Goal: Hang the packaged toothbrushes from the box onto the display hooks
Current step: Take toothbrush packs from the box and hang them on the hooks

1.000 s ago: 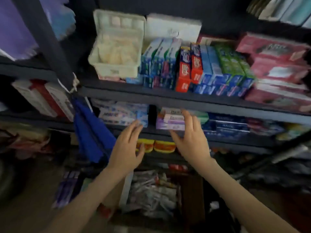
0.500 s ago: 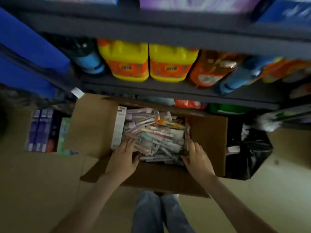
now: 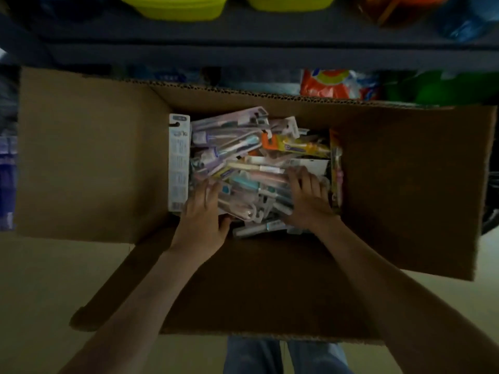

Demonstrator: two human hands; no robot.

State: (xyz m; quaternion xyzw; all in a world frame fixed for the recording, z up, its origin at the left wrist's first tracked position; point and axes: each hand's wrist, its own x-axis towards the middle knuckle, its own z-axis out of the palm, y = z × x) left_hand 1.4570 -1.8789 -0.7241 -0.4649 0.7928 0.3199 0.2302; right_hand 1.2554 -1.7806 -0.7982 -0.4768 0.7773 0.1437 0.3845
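- Far left edge: purple packs on the floor, blurred, print not readable.
- Box: brown cardboard, open, on the floor in front of the shelf. All four flaps are folded out; the left and right ones lie wide and flat. No print shows on the card.
- White pack: long and narrow, standing on edge against the box's left inner wall. It has a hang slot at the far end, rows of small print and a barcode at the near end, all too small to read.
- Left hand: in the box, palm down on the near-left part of the heap. Fingers are fairly straight and close together, the thumb is spread out to the right, and nothing is pinched.
- Toothbrushes: all in the box, a loose heap of blister packs lying crisscross. Clear fronts show lilac, teal and pink handles; white card backs have hang tabs. Brand names are blurred.
- Orange pack: orange tab and yellow body, lying on the heap's far-right side; lettering unreadable.
- Right hand: palm down on the near-right part of the heap, fingers spread and slightly bent, pressing on the packs and gripping none.
- Jugs: yellow, on the shelf above; only their bases show.
- Orange bag under the shelf behind the box, with a green pack to its right; logos smeared.
- Bottom centre: jeans just below the near flap.
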